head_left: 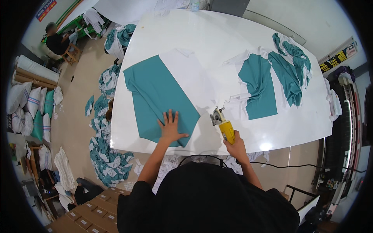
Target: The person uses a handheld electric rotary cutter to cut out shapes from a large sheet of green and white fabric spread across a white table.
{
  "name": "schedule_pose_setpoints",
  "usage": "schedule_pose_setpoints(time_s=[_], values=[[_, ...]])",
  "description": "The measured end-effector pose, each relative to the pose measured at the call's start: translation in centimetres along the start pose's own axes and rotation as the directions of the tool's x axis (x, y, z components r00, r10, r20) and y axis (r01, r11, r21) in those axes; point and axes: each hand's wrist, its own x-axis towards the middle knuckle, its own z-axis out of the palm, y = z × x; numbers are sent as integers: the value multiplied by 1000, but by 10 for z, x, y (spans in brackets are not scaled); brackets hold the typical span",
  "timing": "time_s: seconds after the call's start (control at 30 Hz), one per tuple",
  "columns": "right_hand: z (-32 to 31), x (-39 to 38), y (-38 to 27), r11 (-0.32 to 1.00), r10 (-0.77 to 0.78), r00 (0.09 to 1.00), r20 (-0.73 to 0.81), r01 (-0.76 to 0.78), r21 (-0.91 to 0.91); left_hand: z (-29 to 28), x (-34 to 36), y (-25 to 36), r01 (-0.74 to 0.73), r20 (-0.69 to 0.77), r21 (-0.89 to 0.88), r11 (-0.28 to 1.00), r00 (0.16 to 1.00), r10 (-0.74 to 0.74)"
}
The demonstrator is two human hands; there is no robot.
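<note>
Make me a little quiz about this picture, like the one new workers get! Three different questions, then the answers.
1. True or false: the left hand rests with fingers spread on the big teal fabric panel.
2. Which hand holds the yellow handheld cloth cutter?
3. Fill the gap: at the upper left, the seated co-worker sits on a wooden ____.

Key:
1. True.
2. The right hand.
3. Stool.

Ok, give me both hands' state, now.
Left hand: open, spread flat on the teal fabric.
Right hand: closed around the yellow power cutter.
</note>
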Motion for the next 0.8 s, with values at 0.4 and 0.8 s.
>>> schedule_pose_setpoints(time_s=[0.4, 0.8], values=[[38, -71, -16, 966, 104, 966, 235, -42, -254, 5, -43, -15, 45, -12, -78, 996, 999, -46], [61, -34, -38, 947, -98, 982, 163, 142, -288, 5, -43, -21, 45, -2, -90, 995, 999, -46]])
